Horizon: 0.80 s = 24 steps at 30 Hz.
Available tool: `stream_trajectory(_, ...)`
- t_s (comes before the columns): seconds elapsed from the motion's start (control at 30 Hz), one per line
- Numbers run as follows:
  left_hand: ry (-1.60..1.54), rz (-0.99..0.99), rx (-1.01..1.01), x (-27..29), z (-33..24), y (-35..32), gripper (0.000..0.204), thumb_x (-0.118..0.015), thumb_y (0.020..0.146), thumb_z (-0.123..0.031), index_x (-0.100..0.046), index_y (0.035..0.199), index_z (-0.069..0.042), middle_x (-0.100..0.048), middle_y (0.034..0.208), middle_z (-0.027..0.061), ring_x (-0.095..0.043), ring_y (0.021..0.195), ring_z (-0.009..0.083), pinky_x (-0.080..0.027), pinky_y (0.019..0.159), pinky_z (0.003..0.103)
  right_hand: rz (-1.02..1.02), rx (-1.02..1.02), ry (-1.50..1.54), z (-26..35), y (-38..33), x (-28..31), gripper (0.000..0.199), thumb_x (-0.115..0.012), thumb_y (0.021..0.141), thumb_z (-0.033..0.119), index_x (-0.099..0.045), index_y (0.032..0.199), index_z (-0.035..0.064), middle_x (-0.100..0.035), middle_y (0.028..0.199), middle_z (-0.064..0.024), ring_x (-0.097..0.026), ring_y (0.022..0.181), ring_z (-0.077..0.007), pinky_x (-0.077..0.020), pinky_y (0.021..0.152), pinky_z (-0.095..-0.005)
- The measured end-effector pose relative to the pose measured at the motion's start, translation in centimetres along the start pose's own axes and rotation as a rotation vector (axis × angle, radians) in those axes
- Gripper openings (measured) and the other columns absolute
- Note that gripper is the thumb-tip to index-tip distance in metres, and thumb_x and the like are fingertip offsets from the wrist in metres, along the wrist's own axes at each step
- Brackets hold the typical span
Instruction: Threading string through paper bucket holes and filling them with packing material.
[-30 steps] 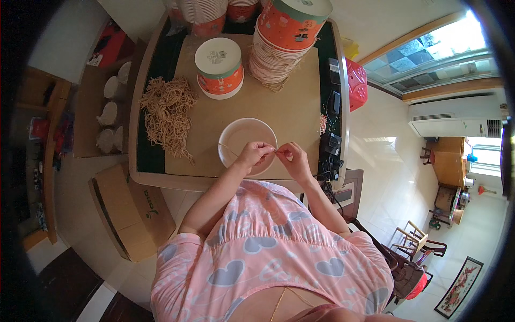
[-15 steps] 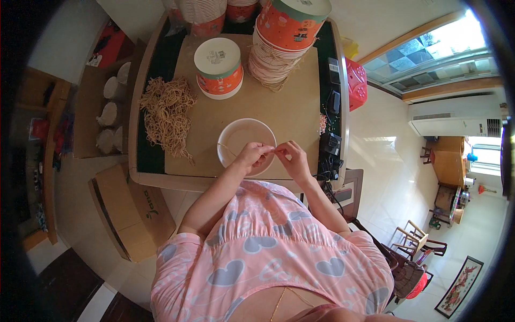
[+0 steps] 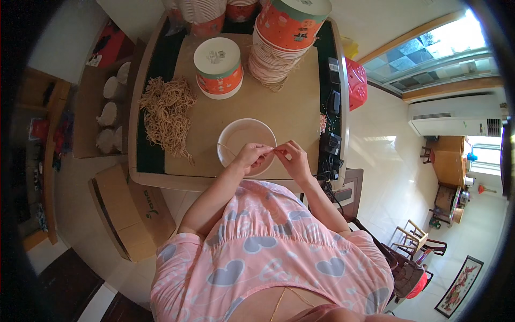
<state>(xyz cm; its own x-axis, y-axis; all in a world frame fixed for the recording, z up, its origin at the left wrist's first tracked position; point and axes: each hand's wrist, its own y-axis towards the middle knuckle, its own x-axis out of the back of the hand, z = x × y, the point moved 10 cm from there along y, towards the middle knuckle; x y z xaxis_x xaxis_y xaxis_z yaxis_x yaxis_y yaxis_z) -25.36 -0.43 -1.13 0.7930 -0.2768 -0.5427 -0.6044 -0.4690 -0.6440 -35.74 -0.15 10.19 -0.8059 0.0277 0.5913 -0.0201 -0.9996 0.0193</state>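
My left hand [image 3: 254, 156] is closed above the front of a white paper bowl [image 3: 241, 132], its thumb and finger pinched. A thin tan cord [image 3: 227, 148] crosses the bowl's rim and runs to this hand. Fingertips of my right hand [image 3: 293, 160], also pinched, meet the left ones over the bowl's right side; what lies between them is too small to make out. To the left spreads a tangled heap of tan cords [image 3: 167, 115]. An orange, green and white paper tub [image 3: 220, 80] stands upside down behind the bowl.
Upside-down tubs [image 3: 292, 29] rise at the back right, cords [image 3: 272, 67] looped around their lower part. Black adapters [image 3: 331, 144] and cables line the table's right edge, near a pink basket [image 3: 355, 85]. An opened carton [image 3: 131, 212] lies on the floor at left.
Both hands stay in nearly the same place over the bowl; the right fingers shift only slightly at the pinch.
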Motion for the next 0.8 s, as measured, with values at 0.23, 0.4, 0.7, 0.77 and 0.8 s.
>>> stream_trajectory(0.23, 0.112, -0.025, -0.06, 0.1, -0.5, -0.1, 0.012, -0.061, 0.083, -0.014, -0.067, 0.088, -0.006, -0.051, 0.06, -0.0056, -0.038, 0.044, 0.002, -0.028, 0.039, 0.017, -0.06, 0.007, 0.092, -2.3, -0.2, -0.4, 0.007, -0.062, 0.081, 0.007, -0.062, 0.086, 0.0022, -0.06, 0.076, -0.0071, -0.058, 0.065, -0.0157, -0.0466, 0.058, -0.026)
stream_trajectory(0.4, 0.16, -0.038, -0.081, 0.6, -0.3, 0.3, 0.011, -0.062, 0.082, -0.013, -0.068, 0.088, -0.006, -0.053, 0.061, -0.0057, -0.039, 0.045, 0.0015, -0.028, 0.04, 0.017, 0.053, -0.407, 0.518, -7.2, -1.1, -2.3, 0.012, -0.059, 0.086, 0.013, -0.061, 0.09, 0.001, -0.061, 0.078, -0.0002, -0.055, 0.072, -0.0067, -0.0457, 0.067, -0.0208)
stream_trajectory(0.7, 0.684, -0.206, -0.487, -1.7, -4.7, -2.0, 0.019, -0.067, 0.076, -0.019, -0.065, 0.084, -0.001, -0.066, 0.075, 0.0051, -0.062, 0.068, 0.0129, -0.049, 0.065, 0.027, 0.054, -0.291, 0.448, -4.6, -0.6, -2.2, 0.011, -0.063, 0.083, 0.011, -0.063, 0.089, 0.0016, -0.06, 0.076, 0.0001, -0.054, 0.071, -0.0065, -0.0432, 0.063, -0.02)
stream_trajectory(0.77, 0.692, -0.229, -0.525, -1.8, -4.9, -2.3, 0.022, -0.069, 0.074, -0.022, -0.065, 0.082, -0.002, -0.066, 0.074, 0.0098, -0.064, 0.069, 0.0147, -0.05, 0.064, 0.028, 0.044, -0.226, 0.339, -4.0, -0.5, -2.4, 0.011, -0.063, 0.082, 0.01, -0.063, 0.09, 0.0022, -0.059, 0.076, -0.0006, -0.054, 0.07, -0.0069, -0.0429, 0.062, -0.0206)
stream_trajectory(0.8, 0.691, -0.231, -0.525, -1.7, -4.8, -2.2, 0.022, -0.069, 0.074, -0.022, -0.065, 0.082, -0.002, -0.066, 0.074, 0.0098, -0.064, 0.069, 0.0147, -0.05, 0.064, 0.028, 0.035, -0.161, 0.227, -3.1, -0.3, -2.3, 0.011, -0.064, 0.081, 0.009, -0.063, 0.09, 0.0027, -0.059, 0.075, -0.0012, -0.054, 0.07, -0.0073, -0.0426, 0.061, -0.0211)
